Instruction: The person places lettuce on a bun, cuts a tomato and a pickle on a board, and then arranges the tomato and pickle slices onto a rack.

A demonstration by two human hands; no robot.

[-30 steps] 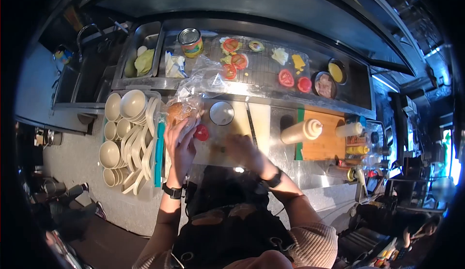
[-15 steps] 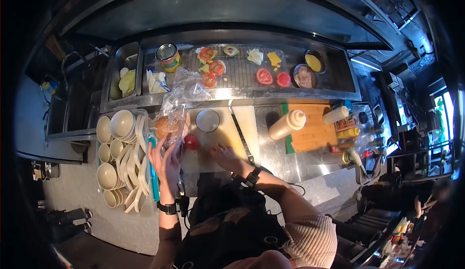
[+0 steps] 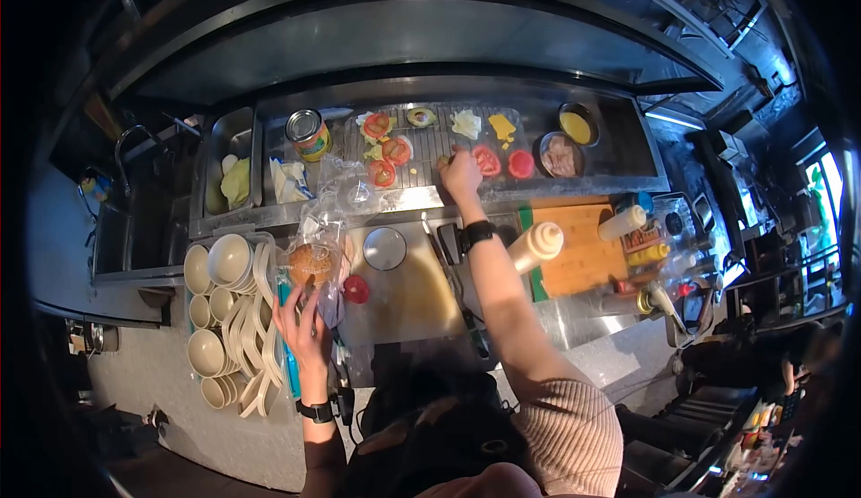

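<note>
A round bun [image 3: 310, 266] lies inside a clear plastic bag [image 3: 325, 220] on the left of the counter. My left hand [image 3: 305, 329] is at the near side of the bun, fingers spread, fingertips touching the bag. My right hand [image 3: 461, 178] reaches over the wire rack [image 3: 437, 145], just left of a tomato slice [image 3: 487, 161]; its fingertips are hard to make out. Right of the bun is a red tomato piece [image 3: 355, 289]. Behind it a small round dish [image 3: 385, 249] rests on the pale cutting board [image 3: 404, 296].
Nested bowls [image 3: 208, 352] and spoons stand at left. A can [image 3: 308, 135], a metal pan [image 3: 235, 211], a bowl of sliced meat [image 3: 560, 155] and a bowl of yellow sauce [image 3: 577, 126] line the back. Squeeze bottles [image 3: 538, 245] stand by the wooden board [image 3: 578, 260] at right.
My right hand has moved forward from the cutting board to the rack beside the tomato slices. My left hand has shifted slightly back toward me on the bagged bun. The view has tilted a little.
</note>
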